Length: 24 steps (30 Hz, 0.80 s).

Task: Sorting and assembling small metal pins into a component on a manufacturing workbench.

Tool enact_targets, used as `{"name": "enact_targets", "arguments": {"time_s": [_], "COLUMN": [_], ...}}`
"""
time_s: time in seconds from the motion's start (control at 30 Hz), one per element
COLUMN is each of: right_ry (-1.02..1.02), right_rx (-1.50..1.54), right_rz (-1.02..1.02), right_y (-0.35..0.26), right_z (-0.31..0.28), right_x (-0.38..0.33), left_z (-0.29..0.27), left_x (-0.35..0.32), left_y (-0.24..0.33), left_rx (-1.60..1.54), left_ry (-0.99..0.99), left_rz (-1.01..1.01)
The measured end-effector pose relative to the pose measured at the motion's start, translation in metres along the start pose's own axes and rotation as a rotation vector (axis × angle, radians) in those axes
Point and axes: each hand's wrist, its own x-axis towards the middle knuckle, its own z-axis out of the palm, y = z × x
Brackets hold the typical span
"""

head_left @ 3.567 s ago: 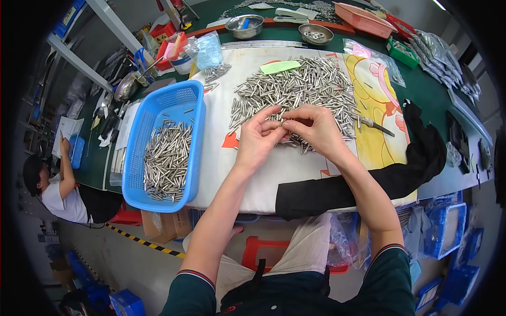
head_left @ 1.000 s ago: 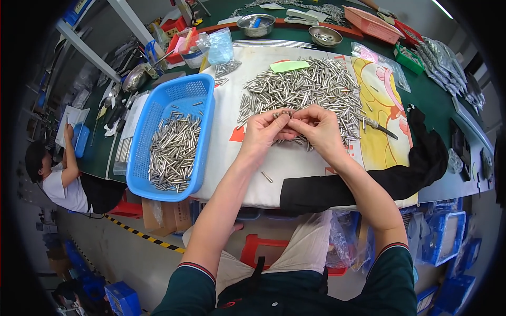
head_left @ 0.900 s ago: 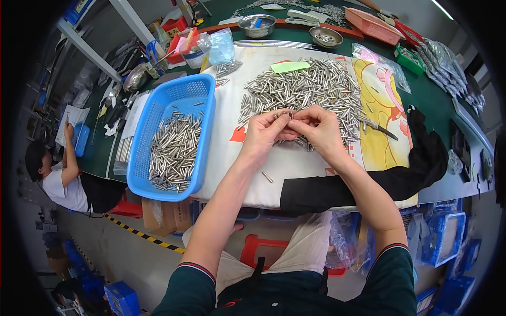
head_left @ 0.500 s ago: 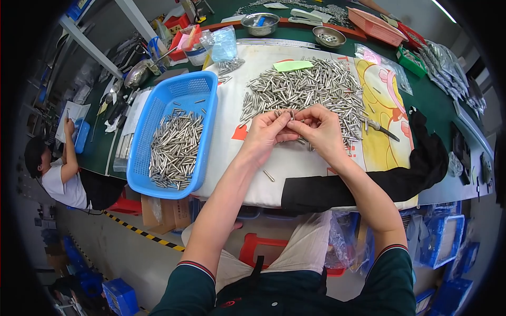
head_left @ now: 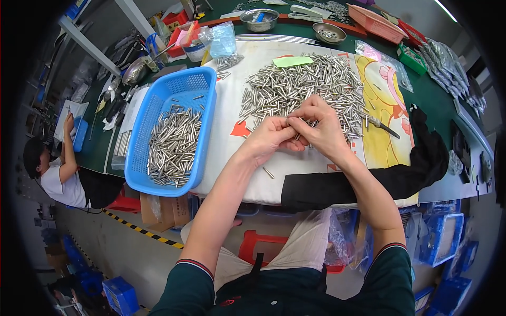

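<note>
My left hand [head_left: 270, 138] and my right hand [head_left: 320, 126] meet at the fingertips over the near edge of a heap of small silvery metal pins [head_left: 300, 84]. Both are closed in a pinch on a metal pin, which the fingers mostly hide. The heap lies on a white cloth [head_left: 226, 158] with a printed yellow figure. One loose metal pin [head_left: 268, 173] lies just nearer me than my left hand. Left of my hands stands a blue perforated basket [head_left: 135, 142] with many more such pins inside.
A pale green slip [head_left: 292, 61] rests on the heap. Right of it lies a dark-bladed tool [head_left: 387, 129], with a black cloth [head_left: 321, 190] along the near edge. Metal bowls [head_left: 329, 32] and a pink basket [head_left: 375, 26] stand behind. At far left a person [head_left: 63, 174] works.
Both hands have shifted slightly, the right fingers now curling over the left fingertips. The pin that stood visible between the fingers is now mostly covered.
</note>
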Motion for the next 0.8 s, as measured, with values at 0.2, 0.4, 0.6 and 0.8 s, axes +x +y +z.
{"name": "enact_targets", "arguments": {"time_s": [0.2, 0.4, 0.6, 0.8], "right_ry": [0.012, -0.002, -0.117, 0.005], "right_rx": [0.008, 0.107, 0.071, -1.023], "right_rz": [-0.044, -0.044, 0.026, 0.146], "right_y": [0.002, 0.008, 0.006, 0.05], "right_z": [0.002, 0.002, -0.026, -0.116], "right_x": [0.002, 0.006, 0.002, -0.017], "left_z": [-0.003, 0.002, 0.018, 0.039], "left_x": [-0.002, -0.009, -0.037, -0.065], "left_y": [0.004, 0.009, 0.011, 0.001], "left_rx": [-0.123, -0.2, 0.17, 0.759], "left_ry": [-0.104, 0.015, 0.196, 0.216], "left_rz": [-0.086, -0.027, -0.005, 0.143]}}
